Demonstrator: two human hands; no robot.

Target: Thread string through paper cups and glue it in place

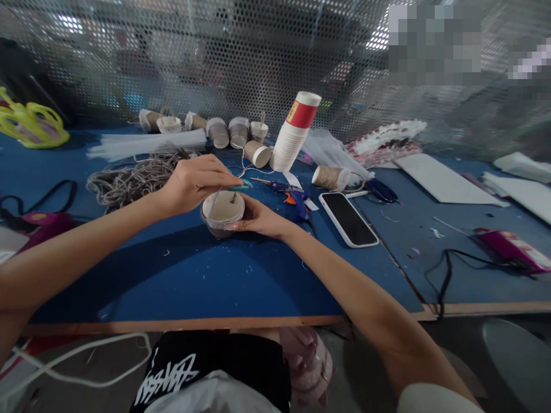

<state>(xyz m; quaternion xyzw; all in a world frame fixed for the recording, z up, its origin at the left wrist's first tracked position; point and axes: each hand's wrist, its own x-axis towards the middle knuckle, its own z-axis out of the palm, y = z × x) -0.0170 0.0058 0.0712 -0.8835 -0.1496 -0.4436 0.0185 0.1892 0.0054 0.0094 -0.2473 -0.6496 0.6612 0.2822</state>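
The person's two hands meet at a small pale bowl-like cup (223, 207), its outside wrapped in a grey band, tilted slightly above the middle of the blue table surface (275, 281). The right hand (263, 219) is clamped on the cup's right side, thumb in front. The left hand (196, 180) arches over the rim, fingers bent together, seemingly pinching a small teal item (241, 185); a thin grey strand (212, 202) passes near the rim. The step appears to be handling that strand at the cup; the next move calls for a steady right grip and a precise left pinch. Left of the hands lies tangled grey cord (129, 180). To their right, away from the near edge, are a blue glue gun (293, 195) and a phone (349, 219). Toward the far edge stand stacked paper cups (293, 135) and several wrapped cups (228, 133).
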